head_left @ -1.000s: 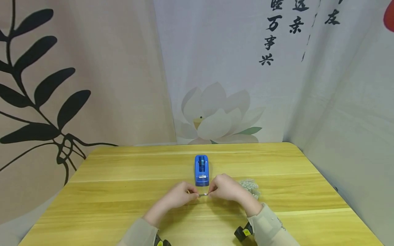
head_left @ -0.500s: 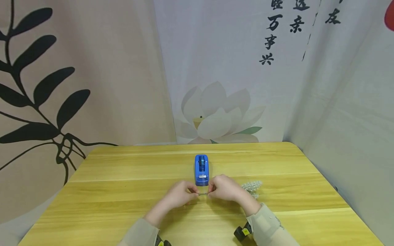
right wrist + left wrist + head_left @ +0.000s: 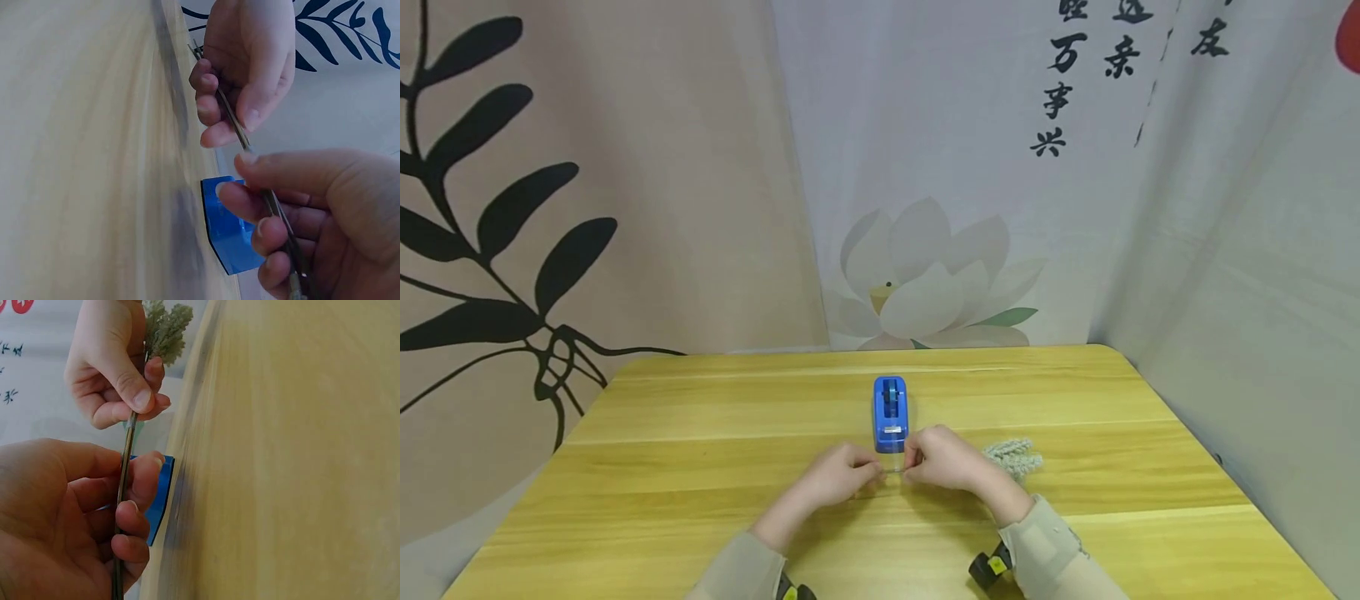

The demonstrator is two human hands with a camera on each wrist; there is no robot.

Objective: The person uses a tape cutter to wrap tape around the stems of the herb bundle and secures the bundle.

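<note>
My left hand (image 3: 844, 475) and right hand (image 3: 949, 458) pinch a thin bundle of dried-flower stems (image 3: 125, 456) between thumbs and fingers, a short way apart. In the right wrist view the stems cross the curled fingers of both hands, with the right hand (image 3: 350, 206) nearer the camera. Pale grey-green flower heads (image 3: 1013, 457) stick out beyond the right hand. A blue tape dispenser (image 3: 891, 417) sits on the table just past the fingertips. What looks like a clear strip of tape (image 3: 894, 461) runs from its front edge toward the stems; its end is hard to see.
The wooden table (image 3: 700, 417) reaches back to a printed curtain (image 3: 925, 167) with a lotus and dark leaves. Another curtain side hangs along the right edge. Black wrist cameras (image 3: 988, 568) sit below the beige sleeves.
The flower heads have turned and shifted slightly to the right, as the stems roll between the fingers. Both hands stay nearly in place, and the dispenser has not moved.
</note>
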